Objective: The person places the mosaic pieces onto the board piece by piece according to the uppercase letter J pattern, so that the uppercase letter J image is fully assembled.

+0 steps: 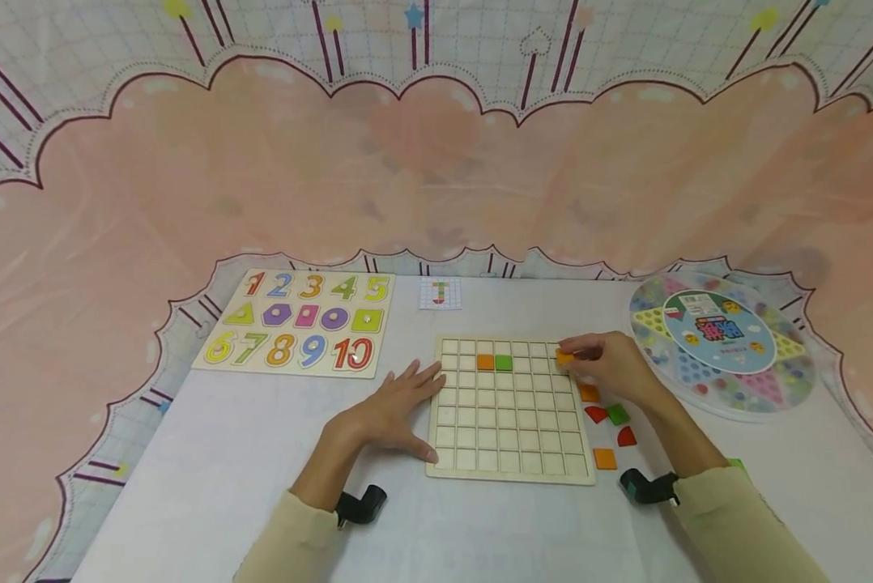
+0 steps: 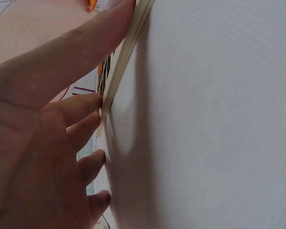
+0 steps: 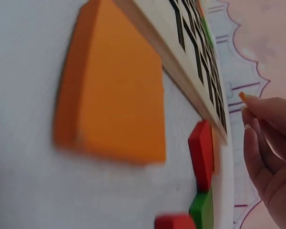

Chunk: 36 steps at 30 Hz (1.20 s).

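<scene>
A wooden grid board (image 1: 486, 416) lies on the table with an orange square tile (image 1: 485, 362) and a green square tile (image 1: 504, 363) side by side in its second row. My left hand (image 1: 391, 411), fingers spread and fairly straight, touches the board's left edge with fingertips and thumb. In the left wrist view the thumb (image 2: 76, 52) lies along the board's rim. Over the board's upper right corner, my right hand (image 1: 615, 368) pinches an orange tile (image 1: 564, 357) between thumb and fingertips. Only a small corner of that tile shows in the right wrist view.
Right of the board lie orange tiles (image 1: 605, 459), red quarter-round pieces (image 1: 627, 436) and a green tile (image 1: 617, 414). A round game box (image 1: 721, 340) stands behind them. A number and shape puzzle (image 1: 294, 324) is at the back left, and a small pattern card (image 1: 440, 293) lies behind the board.
</scene>
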{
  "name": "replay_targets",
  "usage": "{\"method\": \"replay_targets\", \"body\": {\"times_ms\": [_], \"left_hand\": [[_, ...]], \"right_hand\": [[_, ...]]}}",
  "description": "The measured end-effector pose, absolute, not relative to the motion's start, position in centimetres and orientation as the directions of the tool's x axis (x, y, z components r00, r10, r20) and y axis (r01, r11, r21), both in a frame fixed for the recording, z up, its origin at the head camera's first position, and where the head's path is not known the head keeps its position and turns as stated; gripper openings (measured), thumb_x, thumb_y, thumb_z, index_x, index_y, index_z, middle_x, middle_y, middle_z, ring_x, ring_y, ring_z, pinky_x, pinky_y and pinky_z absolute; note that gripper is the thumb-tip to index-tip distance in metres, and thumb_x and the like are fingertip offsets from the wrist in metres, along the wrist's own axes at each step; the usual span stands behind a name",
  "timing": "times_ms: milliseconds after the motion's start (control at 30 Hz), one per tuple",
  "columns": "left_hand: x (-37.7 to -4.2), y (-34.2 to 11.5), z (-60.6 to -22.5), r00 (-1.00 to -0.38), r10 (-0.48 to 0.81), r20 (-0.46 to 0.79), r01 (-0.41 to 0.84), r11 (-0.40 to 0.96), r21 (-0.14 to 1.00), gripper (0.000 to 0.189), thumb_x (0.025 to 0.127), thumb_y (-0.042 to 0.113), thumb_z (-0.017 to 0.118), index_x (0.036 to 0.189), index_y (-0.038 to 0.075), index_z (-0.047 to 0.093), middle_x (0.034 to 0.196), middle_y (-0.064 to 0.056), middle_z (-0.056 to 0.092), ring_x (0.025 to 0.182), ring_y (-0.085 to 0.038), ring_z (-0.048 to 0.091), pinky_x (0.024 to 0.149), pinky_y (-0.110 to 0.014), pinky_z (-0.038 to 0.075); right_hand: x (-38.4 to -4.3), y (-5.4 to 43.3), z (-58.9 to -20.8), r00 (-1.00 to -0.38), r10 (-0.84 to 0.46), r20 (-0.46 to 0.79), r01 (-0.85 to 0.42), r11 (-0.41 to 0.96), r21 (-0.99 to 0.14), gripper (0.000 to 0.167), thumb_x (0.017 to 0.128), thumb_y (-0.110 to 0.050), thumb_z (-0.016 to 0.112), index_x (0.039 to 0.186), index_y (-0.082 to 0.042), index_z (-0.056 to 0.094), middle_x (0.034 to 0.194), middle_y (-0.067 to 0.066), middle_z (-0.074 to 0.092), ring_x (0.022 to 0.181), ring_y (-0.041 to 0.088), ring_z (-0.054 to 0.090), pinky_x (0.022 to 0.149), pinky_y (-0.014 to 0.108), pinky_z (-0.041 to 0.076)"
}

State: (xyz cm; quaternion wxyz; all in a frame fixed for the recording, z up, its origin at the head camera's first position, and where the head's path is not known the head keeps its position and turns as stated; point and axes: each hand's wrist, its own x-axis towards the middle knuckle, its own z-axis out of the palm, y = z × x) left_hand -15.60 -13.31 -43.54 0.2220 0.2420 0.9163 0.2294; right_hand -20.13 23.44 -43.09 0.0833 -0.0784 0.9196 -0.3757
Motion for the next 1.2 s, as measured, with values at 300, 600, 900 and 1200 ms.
{"method": "replay_targets", "body": {"times_ms": [300, 600, 900, 1200], "left_hand": [[-15.6, -13.3, -43.4, -0.784, 0.545, -0.296, 0.341, 0.777, 0.529, 0.114, 0.068, 0.043, 0.094, 0.160, 0.013, 0.034, 0.174, -0.002, 0.017, 0.163, -0.033, 0.004, 0.130, -0.063, 0.007], [-15.5, -13.4, -43.3, -0.782, 0.547, -0.298, 0.341, 0.777, 0.528, 0.114, 0.068, 0.043, 0.093, 0.161, 0.013, 0.033, 0.174, -0.003, 0.017, 0.163, -0.034, 0.004, 0.130, -0.063, 0.007], [-15.6, -13.2, -43.2, -0.781, 0.545, -0.305, 0.343, 0.783, 0.519, 0.113, 0.069, 0.043, 0.093, 0.161, 0.014, 0.033, 0.174, -0.002, 0.017, 0.163, -0.033, 0.005, 0.130, -0.063, 0.007], [-15.6, -13.3, -43.2, -0.780, 0.548, -0.303, 0.349, 0.782, 0.517, 0.114, 0.069, 0.044, 0.093, 0.161, 0.013, 0.033, 0.174, -0.003, 0.016, 0.163, -0.034, 0.005, 0.130, -0.064, 0.008]], "right_hand": [[-21.1, 20.5, -43.3, -0.964, -0.243, -0.111, -0.089, 0.683, -0.725, 0.027, 0.092, -0.018, 0.076, 0.118, -0.010, 0.078, 0.128, 0.014, 0.073, 0.104, 0.025, 0.070, 0.091, 0.032, 0.060], [-21.3, 18.7, -43.3, -0.961, -0.259, -0.099, -0.101, 0.660, -0.744, 0.025, 0.088, -0.021, 0.081, 0.111, -0.013, 0.079, 0.123, 0.011, 0.073, 0.103, 0.023, 0.069, 0.088, 0.035, 0.060], [-21.4, 18.0, -44.0, -0.956, -0.276, -0.096, -0.133, 0.705, -0.697, 0.022, 0.087, -0.018, 0.081, 0.107, -0.010, 0.080, 0.106, 0.010, 0.078, 0.086, 0.018, 0.065, 0.077, 0.027, 0.053], [-21.7, 17.5, -43.8, -0.951, -0.290, -0.103, -0.144, 0.713, -0.686, 0.021, 0.086, -0.013, 0.081, 0.106, -0.008, 0.080, 0.105, 0.011, 0.078, 0.084, 0.018, 0.064, 0.076, 0.027, 0.053]]}}
